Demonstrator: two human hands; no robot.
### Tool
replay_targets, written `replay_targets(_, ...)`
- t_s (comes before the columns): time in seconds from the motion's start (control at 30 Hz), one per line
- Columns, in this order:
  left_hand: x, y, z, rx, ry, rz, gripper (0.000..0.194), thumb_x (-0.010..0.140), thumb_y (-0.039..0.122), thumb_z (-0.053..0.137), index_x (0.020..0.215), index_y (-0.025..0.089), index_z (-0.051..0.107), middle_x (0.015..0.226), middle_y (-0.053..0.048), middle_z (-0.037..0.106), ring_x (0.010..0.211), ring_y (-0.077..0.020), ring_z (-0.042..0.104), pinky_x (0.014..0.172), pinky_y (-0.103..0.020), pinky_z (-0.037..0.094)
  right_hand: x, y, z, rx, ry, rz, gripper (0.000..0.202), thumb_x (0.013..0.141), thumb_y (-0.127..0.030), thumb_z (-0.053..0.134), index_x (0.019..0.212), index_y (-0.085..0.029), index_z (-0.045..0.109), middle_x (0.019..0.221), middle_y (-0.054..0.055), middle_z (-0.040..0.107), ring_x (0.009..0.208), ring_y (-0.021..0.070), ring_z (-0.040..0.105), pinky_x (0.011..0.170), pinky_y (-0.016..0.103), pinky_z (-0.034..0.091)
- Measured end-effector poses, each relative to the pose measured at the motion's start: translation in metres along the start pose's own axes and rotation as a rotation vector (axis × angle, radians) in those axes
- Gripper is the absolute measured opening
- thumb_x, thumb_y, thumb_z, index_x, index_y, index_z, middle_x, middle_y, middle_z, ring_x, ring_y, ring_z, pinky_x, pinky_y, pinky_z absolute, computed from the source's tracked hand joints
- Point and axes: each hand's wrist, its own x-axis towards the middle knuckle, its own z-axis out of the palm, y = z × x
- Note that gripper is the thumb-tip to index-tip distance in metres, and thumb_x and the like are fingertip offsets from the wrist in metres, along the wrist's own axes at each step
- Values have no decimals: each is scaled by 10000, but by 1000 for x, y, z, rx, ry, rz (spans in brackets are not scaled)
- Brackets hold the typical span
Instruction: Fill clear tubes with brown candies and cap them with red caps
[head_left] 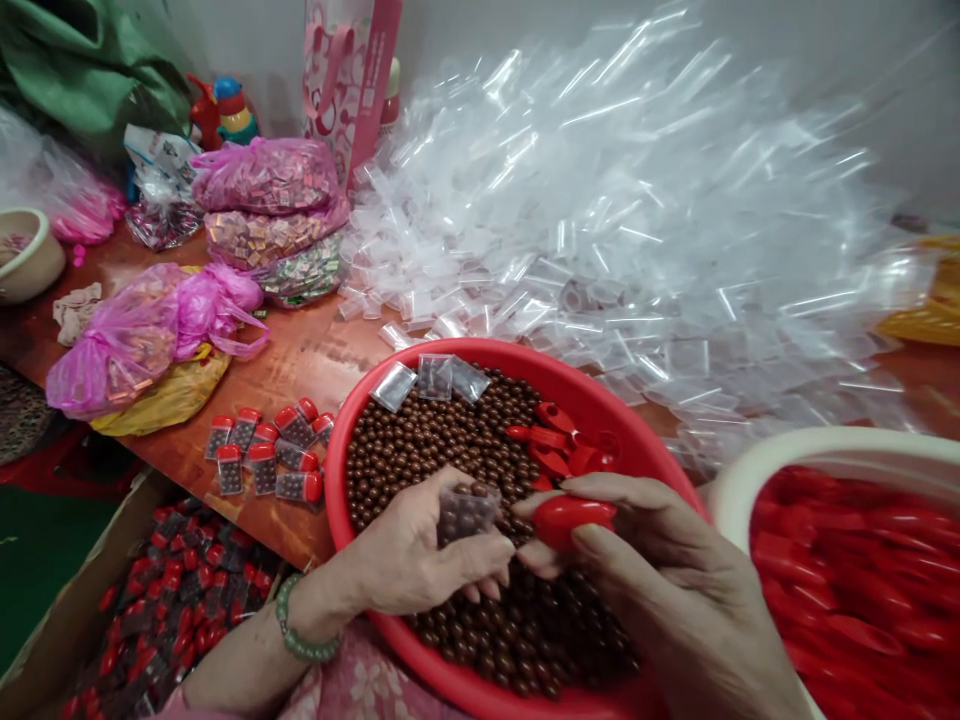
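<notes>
Over a red basin (pixel 339 440) of brown balls (pixel 420 455), my left hand (pixel 420 550) is closed on a small clear plastic case (pixel 466 515) with brown balls inside. Close beside it, my right hand (pixel 660 570) pinches a glossy red cap (pixel 574 520) between thumb and fingers. A narrow space seems to lie between cap and case. Several loose red caps (pixel 551 440) rest on the balls at the basin's right side. Three clear cases (pixel 433 377) lie at its far rim.
Filled red-capped cases (pixel 262 465) lie left of the basin. More fill a cardboard box (pixel 45 640) below. A white tub (pixel 739 490) of red caps (pixel 862 590) stands right. Empty clear cases (pixel 600 220) are heaped behind. Pink bags (pixel 270 180) sit at the back left.
</notes>
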Motion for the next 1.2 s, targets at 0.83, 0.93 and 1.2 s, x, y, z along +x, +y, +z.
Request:
replay_targets(0.83,-4,-1,-5,3,-83,-65,573,755,699,668,796,138,560,663,11,596,507,-45,541,504,-164,446,12,2,33,-319,121,-332,120,799,-331,769,884,-257,726,816,17,742,713,170,697,655,285,593)
replay_targets(0.93,-5,-1,-5,6,-67,-53,570,759,699,663,797,141,552,671,11,594,502,-47,535,490,-171,437,10,4,33,-346,110,-342,123,799,-321,774,894,-260,724,808,8,747,693,160,701,644,271,587)
replay_targets(1.2,-6,-2,-11,-16,10,-26,547,773,653,677,901,135,556,688,17,594,524,-57,542,500,-178,432,9,-3,2,-552,39,-394,128,785,-347,781,878,-260,760,786,8,770,650,169,700,638,279,585)
